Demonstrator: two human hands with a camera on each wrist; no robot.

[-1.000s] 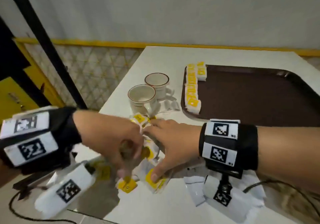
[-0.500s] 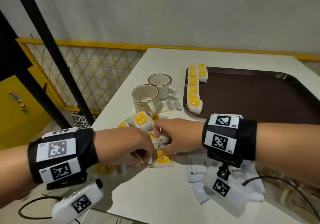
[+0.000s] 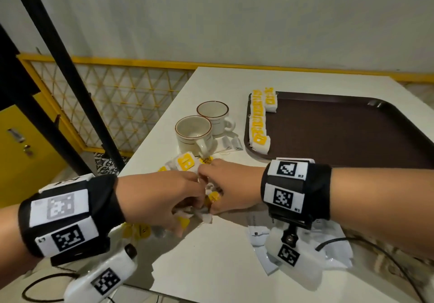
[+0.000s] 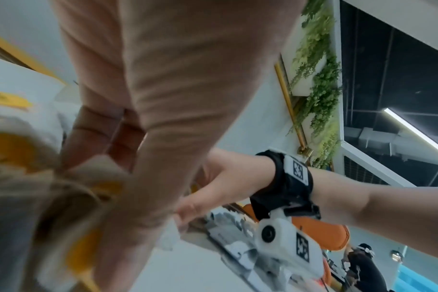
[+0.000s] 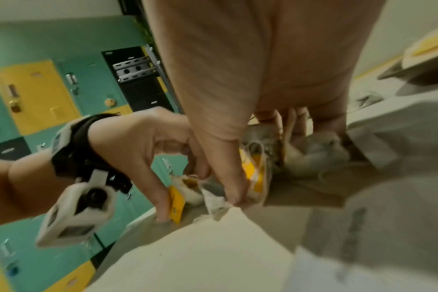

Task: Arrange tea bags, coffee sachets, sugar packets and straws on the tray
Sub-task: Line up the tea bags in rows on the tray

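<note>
While both hands work the tangled tea bags [image 3: 212, 197] at lower centre, left hand [image 3: 162, 197] and right hand [image 3: 231, 188] each pinch bags in a closed grip; strings may snag, scattering bags off the desk [image 3: 211, 255]. Cups [image 3: 195, 133] stand before the tray [image 3: 352, 126] at right.

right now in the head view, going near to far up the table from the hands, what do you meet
loose tea bag pile under both hands → nearer cup → farther cup → far end of the tea bag row on the brown tray
</note>
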